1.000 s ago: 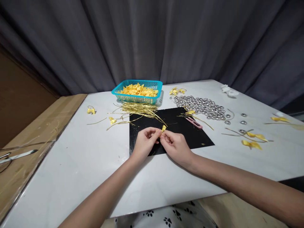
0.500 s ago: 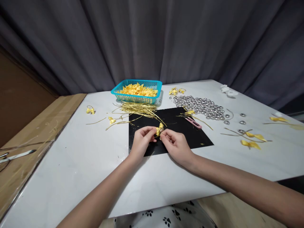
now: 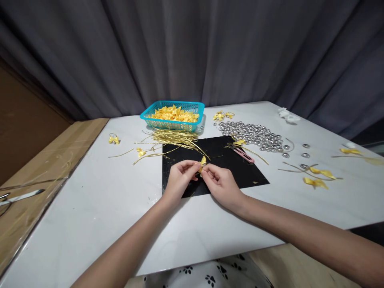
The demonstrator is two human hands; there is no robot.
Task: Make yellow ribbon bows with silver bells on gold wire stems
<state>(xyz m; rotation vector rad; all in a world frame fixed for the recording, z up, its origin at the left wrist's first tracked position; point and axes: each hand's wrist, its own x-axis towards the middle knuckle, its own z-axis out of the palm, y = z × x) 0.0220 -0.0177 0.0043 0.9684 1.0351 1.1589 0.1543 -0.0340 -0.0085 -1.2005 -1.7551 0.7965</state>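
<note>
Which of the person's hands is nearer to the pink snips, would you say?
The right hand is nearer, just in front and to the left of the pink snips; the left hand is farther left.

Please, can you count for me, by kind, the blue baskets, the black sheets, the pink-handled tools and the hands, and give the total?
Blue basket: 1
Black sheet: 1
Pink-handled tool: 1
Hands: 2 (left hand, right hand)
Total: 5
</note>
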